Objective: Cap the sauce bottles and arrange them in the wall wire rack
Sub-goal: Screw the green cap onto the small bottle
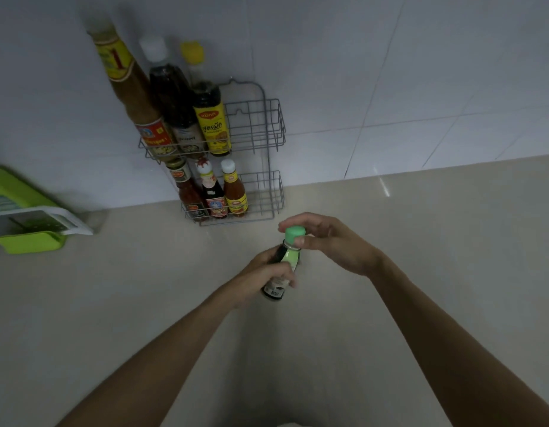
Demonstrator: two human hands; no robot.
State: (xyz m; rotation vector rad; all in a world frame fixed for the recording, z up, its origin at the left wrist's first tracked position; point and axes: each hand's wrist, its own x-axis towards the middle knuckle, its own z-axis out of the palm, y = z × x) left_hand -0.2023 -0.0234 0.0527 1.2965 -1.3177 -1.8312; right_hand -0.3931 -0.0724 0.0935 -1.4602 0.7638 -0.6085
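A small dark sauce bottle [279, 285] with a pale green label stands on the beige counter, and my left hand [261, 275] is wrapped around its body. My right hand [325, 241] pinches the green cap [294, 234] sitting on the bottle's neck. Behind them a grey wire rack [264, 124] hangs on the white tiled wall. Its upper tier holds three tall bottles at the left; one carries a yellow label [214, 127]. Its lower tier holds three small bottles, among them a red sauce [234, 192]. The right part of both tiers holds nothing.
A green and white plastic slicer box [29, 214] lies on the counter [421, 241] at the far left. The rack's bottom reaches almost down to the counter where it meets the wall.
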